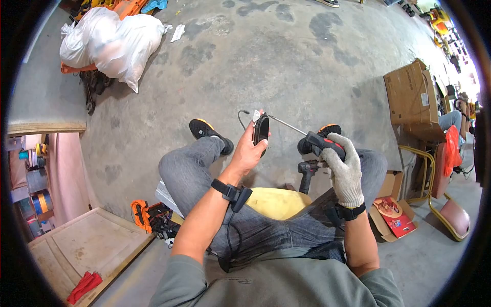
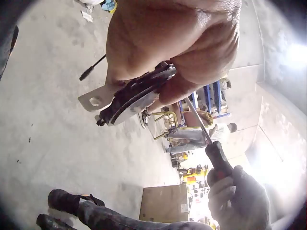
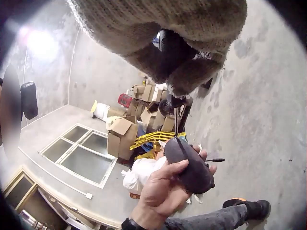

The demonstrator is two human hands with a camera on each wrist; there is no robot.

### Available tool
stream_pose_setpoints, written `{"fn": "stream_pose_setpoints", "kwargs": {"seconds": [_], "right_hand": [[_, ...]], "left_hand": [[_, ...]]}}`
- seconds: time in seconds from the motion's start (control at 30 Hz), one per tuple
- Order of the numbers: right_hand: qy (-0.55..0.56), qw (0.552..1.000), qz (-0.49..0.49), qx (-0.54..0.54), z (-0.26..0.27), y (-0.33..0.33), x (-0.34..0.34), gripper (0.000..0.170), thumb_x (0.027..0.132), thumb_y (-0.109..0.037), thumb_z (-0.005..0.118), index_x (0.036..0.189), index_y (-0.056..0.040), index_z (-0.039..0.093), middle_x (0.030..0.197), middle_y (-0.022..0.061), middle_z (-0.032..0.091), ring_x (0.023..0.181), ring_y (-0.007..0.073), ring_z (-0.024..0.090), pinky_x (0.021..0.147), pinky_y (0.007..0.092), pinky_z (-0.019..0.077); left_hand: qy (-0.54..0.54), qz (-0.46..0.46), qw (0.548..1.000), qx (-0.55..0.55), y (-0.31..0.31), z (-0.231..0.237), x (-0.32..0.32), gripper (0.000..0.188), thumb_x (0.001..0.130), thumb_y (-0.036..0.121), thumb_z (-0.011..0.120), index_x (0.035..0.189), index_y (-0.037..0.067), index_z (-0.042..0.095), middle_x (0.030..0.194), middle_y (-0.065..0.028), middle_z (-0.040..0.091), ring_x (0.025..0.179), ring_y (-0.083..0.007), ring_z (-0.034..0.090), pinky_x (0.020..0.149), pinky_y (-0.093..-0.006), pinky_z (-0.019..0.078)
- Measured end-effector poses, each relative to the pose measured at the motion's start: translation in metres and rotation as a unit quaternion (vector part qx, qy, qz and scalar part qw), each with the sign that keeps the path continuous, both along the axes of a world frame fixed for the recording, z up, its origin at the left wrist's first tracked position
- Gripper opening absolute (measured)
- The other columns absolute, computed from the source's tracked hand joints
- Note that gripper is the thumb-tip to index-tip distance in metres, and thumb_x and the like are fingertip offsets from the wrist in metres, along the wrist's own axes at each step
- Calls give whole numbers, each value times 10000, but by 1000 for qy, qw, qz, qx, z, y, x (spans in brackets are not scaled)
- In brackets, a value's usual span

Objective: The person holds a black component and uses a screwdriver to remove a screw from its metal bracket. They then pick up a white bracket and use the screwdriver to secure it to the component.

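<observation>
My bare left hand [image 1: 248, 153] grips a dark oval part [image 1: 261, 129], its fingers and thumb around the sides. In the left wrist view the part [image 2: 136, 98] shows a flat round face and a metal tab [image 2: 95, 99] with a hole; a short black cable [image 1: 241, 120] sticks out beside it. My gloved right hand [image 1: 343, 166] holds a screwdriver by its black and red handle [image 1: 325, 143]. The screwdriver's shaft [image 1: 289, 124] points at the part's upper end; whether the tip touches it, I cannot tell.
A black power tool [image 1: 307, 174] stands between the legs, near a yellow surface [image 1: 279, 202]. White bags [image 1: 115, 46] lie at the upper left. On the right are a cardboard box [image 1: 414, 100], a yellow-framed chair [image 1: 432, 179] and an opened small box [image 1: 396, 215]. A red cloth [image 1: 84, 286] lies lower left.
</observation>
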State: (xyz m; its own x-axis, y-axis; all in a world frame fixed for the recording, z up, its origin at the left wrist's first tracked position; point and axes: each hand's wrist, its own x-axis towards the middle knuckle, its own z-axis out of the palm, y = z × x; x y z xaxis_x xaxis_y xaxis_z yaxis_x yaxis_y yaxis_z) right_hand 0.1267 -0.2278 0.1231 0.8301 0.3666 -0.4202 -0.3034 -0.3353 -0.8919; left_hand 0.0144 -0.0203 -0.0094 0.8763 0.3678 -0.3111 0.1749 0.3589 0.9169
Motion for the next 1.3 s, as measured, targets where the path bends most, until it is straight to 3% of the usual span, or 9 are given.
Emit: {"fn": "stream_pose_setpoints", "kwargs": {"seconds": [0.5, 0.6, 0.8, 0.97, 1.03, 1.07, 1.1, 1.17, 1.3], "right_hand": [[-8, 1000, 4, 9, -2, 0, -1, 326, 920, -57, 619, 1231, 20, 563, 1011, 107, 676, 821, 141, 672, 728, 282, 554], [7, 1000, 6, 2, 1, 0, 0, 353, 919, -82, 616, 1253, 14, 557, 989, 97, 663, 789, 126, 645, 688, 262, 527], [-39, 999, 25, -23, 1, 0, -3, 406, 928, -108, 597, 1315, -16, 517, 1019, 101, 636, 794, 118, 609, 683, 249, 500], [-48, 998, 25, -44, 2, -2, 1, 443, 920, -131, 607, 1333, -20, 491, 1046, 95, 629, 801, 124, 600, 703, 253, 497], [54, 998, 5, -23, 6, -3, 8, 504, 885, -139, 620, 1350, -20, 465, 1059, 101, 619, 826, 136, 618, 708, 264, 503], [55, 998, 10, -40, 7, -1, 8, 490, 917, -184, 596, 1357, -22, 455, 1016, 89, 616, 804, 122, 610, 680, 261, 492], [53, 998, 9, -40, 2, -3, 8, 490, 917, -184, 596, 1357, -22, 455, 1016, 89, 616, 804, 122, 610, 680, 261, 492], [-52, 997, 49, -41, -15, -10, 7, 431, 999, -242, 541, 1338, 0, 428, 1035, 141, 658, 778, 162, 662, 668, 290, 524], [-39, 995, 67, -70, -19, -14, 15, 468, 990, -252, 552, 1359, 1, 415, 1043, 155, 654, 769, 162, 658, 667, 286, 521]], "left_hand": [[31, -23, 999, 38, 1, 0, -1, 731, 904, -43, 560, 1561, 142, 300, 1211, -30, 574, 1097, -123, 560, 951, -286, 460], [1, -3, 998, 65, 0, -7, -2, 737, 855, -35, 574, 1538, 130, 350, 1136, -46, 574, 1014, -135, 550, 933, -289, 458], [13, -29, 992, 124, 3, -8, -1, 744, 817, -17, 575, 1525, 73, 366, 1318, -71, 533, 1117, -158, 524, 1017, -303, 409], [14, -40, 998, 42, 6, 0, -1, 762, 805, -36, 558, 1532, 74, 357, 1467, -69, 482, 1243, -183, 525, 1082, -309, 369], [6, -42, 998, 53, 6, 1, -1, 765, 805, -41, 557, 1533, 73, 355, 1474, -65, 477, 1269, -183, 515, 1092, -312, 360], [-3, -43, 997, 64, 6, 2, -1, 768, 804, -45, 555, 1534, 73, 352, 1482, -62, 472, 1294, -183, 505, 1103, -315, 352], [-5, -44, 997, 64, 6, 2, 0, 768, 804, -45, 555, 1534, 73, 352, 1482, -62, 472, 1294, -183, 505, 1103, -315, 352], [-2, -44, 997, 57, 5, 1, -1, 763, 805, -52, 548, 1533, 71, 353, 1461, -64, 491, 1302, -182, 497, 1103, -312, 350], [5, -49, 997, 53, 5, -5, -3, 765, 799, -42, 548, 1531, 74, 357, 1452, -76, 499, 1311, -191, 491, 1113, -313, 339]]}}
